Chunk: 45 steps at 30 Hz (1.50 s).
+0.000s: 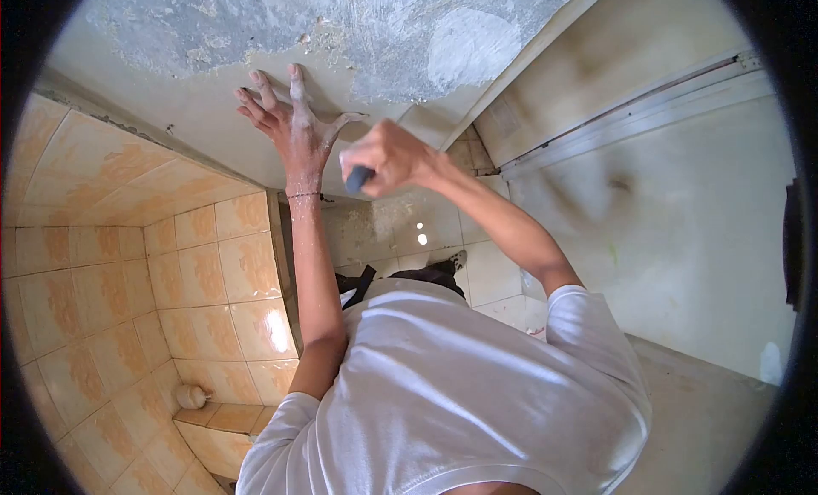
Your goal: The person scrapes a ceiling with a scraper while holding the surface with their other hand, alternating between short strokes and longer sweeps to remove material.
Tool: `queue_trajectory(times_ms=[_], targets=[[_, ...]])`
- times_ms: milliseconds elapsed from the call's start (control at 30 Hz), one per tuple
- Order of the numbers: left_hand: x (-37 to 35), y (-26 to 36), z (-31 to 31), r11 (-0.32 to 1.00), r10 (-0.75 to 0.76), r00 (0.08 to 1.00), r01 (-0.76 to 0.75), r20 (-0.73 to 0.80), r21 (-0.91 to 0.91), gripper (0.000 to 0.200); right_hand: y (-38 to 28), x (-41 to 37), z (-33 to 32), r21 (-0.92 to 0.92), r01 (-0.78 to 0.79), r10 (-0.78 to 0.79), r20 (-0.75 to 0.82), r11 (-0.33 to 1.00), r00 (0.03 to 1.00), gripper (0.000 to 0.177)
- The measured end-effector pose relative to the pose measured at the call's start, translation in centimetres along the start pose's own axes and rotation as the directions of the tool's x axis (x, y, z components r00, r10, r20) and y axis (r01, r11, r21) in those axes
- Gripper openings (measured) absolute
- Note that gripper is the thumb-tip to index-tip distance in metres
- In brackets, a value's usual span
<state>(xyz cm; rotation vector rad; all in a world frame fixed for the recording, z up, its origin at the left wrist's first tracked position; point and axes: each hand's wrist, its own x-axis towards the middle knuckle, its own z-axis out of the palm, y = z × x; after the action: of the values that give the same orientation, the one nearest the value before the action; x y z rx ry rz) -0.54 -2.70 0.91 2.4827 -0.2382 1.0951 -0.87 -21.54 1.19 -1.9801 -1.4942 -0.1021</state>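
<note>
My left hand (294, 124) lies against the pale wall (217, 112) with its fingers spread, and white dust coats the fingers and wrist. Just above the fingertips, the smooth coating ends at a ragged edge, with rough grey surface (256, 22) beyond it. My right hand (388, 158) is closed in a fist around a tool with a dark blue-grey handle (359, 179). Only the handle's end sticks out of the fist; the working end is hidden, so its kind does not show. The fist is right of my left wrist, close to the wall.
Orange-patterned tiles (200, 273) cover the recess at left, where a small round pale object (191, 396) sits on a ledge. A pale door-like panel (665, 205) stands at right. Debris lies on the tiled floor (434, 210) below my hands.
</note>
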Motion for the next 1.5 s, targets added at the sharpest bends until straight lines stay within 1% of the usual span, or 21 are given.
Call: queue_trajectory(times_ms=[33, 100, 133, 233, 267, 367, 400, 500, 567, 633, 700, 767, 833, 933, 1033, 1100, 1200, 1233, 1333, 1433, 1500], targets=[[0.2, 0.1, -0.1, 1.0, 0.001, 1.0, -0.001, -0.007, 0.002, 0.121, -1.4, 0.7, -0.6, -0.005, 0.006, -0.006, 0.0, 1.0, 1.0, 0.008], [0.0, 0.3, -0.2, 1.0, -0.011, 1.0, 0.011, -0.002, -0.014, 0.122, -5.5, 1.5, -1.3, 0.112, 0.234, -0.218, -0.143, 0.966, 0.966, 0.01], [-0.1, 0.2, -0.2, 1.0, -0.016, 1.0, 0.016, 0.003, -0.013, 0.122, -6.6, 1.9, -2.0, 0.112, 0.27, -0.257, -0.123, 0.956, 0.959, 0.011], [-0.1, 0.1, -0.1, 1.0, 0.001, 1.0, -0.001, 0.006, -0.001, 0.123, -3.5, 1.5, -1.8, 0.054, 0.214, -0.201, -0.188, 0.975, 0.961, 0.012], [-0.1, 0.1, -0.1, 1.0, 0.001, 1.0, -0.001, 0.007, -0.003, 0.122, -1.9, 0.7, -2.3, 0.002, 0.063, -0.062, -0.133, 0.998, 0.989, 0.012], [0.1, -0.1, -0.1, 0.999, 0.012, 1.0, -0.011, -0.003, 0.034, 0.124, -1.9, -0.3, -0.9, -0.014, 0.076, -0.077, -0.103, 0.997, 0.992, 0.01], [0.0, -0.1, 0.0, 0.997, 0.027, 1.0, -0.027, 0.004, 0.067, 0.126, -3.6, 0.2, -1.0, 0.041, 0.136, -0.13, -0.137, 0.99, 0.982, 0.008], [0.0, 0.1, -0.1, 1.0, 0.005, 1.0, -0.005, -0.002, 0.003, 0.121, -4.7, 0.8, -1.7, 0.029, 0.223, -0.216, -0.154, 0.974, 0.964, 0.006], [-0.2, 0.1, 0.0, 1.0, 0.004, 1.0, -0.004, 0.0, -0.005, 0.121, -2.6, 0.4, -2.1, -0.003, 0.212, -0.209, -0.197, 0.977, 0.958, 0.007], [-0.1, 0.1, 0.0, 1.0, -0.003, 1.0, 0.003, -0.009, -0.006, 0.12, -1.3, -0.2, -1.6, -0.04, 0.077, -0.081, -0.102, 0.996, 0.992, 0.007], [-0.1, 0.0, 0.1, 1.0, -0.003, 1.0, 0.002, -0.013, -0.007, 0.12, -2.8, -0.1, -1.0, 0.026, 0.142, -0.136, -0.156, 0.99, 0.978, 0.007], [0.0, 0.0, 0.1, 1.0, 0.007, 1.0, -0.007, -0.024, -0.011, 0.12, -5.4, 1.1, -2.2, -0.003, 0.311, -0.304, -0.228, 0.95, 0.925, 0.005], [-0.2, -0.1, 0.1, 0.999, 0.029, 0.999, -0.029, -0.024, -0.021, 0.12, -3.6, 0.5, -1.3, 0.049, 0.281, -0.262, -0.239, 0.958, 0.935, 0.005], [-0.1, 0.0, 0.2, 1.0, 0.01, 0.999, -0.01, -0.033, -0.008, 0.119, -2.0, 0.3, -1.1, -0.005, 0.198, -0.196, -0.184, 0.98, 0.963, 0.006], [0.0, 0.1, 0.0, 1.0, 0.001, 1.0, -0.001, -0.019, -0.006, 0.119, -5.1, 0.9, -2.0, 0.047, 0.291, -0.276, -0.211, 0.955, 0.938, 0.008], [0.0, 0.2, -0.1, 1.0, -0.007, 1.0, 0.007, 0.004, -0.005, 0.12, -4.5, 0.4, -2.2, -0.006, 0.284, -0.28, -0.203, 0.959, 0.939, 0.009], [0.0, 0.0, 0.3, 1.0, 0.001, 1.0, -0.001, -0.01, 0.019, 0.121, -0.9, -0.8, -2.0, -0.016, -0.043, 0.039, -0.217, 0.999, 0.975, 0.008], [-0.1, 0.0, 0.3, 1.0, 0.004, 1.0, -0.004, -0.012, 0.018, 0.121, -1.0, -1.0, -1.7, -0.019, -0.043, 0.038, -0.22, 0.999, 0.975, 0.008], [0.0, 0.1, 0.1, 1.0, 0.009, 1.0, -0.008, -0.008, 0.02, 0.121, -4.5, -0.5, -1.3, 0.133, 0.194, -0.159, -0.234, 0.972, 0.959, 0.009], [-0.2, 0.2, -0.1, 1.0, 0.014, 1.0, -0.014, -0.002, -0.001, 0.121, -4.5, 0.0, -2.2, 0.064, 0.237, -0.219, -0.214, 0.969, 0.952, 0.009], [-0.1, 0.2, -0.1, 1.0, 0.006, 1.0, -0.006, -0.003, -0.012, 0.12, -2.0, -1.2, -1.9, 0.065, 0.175, -0.157, -0.219, 0.982, 0.963, 0.009]])
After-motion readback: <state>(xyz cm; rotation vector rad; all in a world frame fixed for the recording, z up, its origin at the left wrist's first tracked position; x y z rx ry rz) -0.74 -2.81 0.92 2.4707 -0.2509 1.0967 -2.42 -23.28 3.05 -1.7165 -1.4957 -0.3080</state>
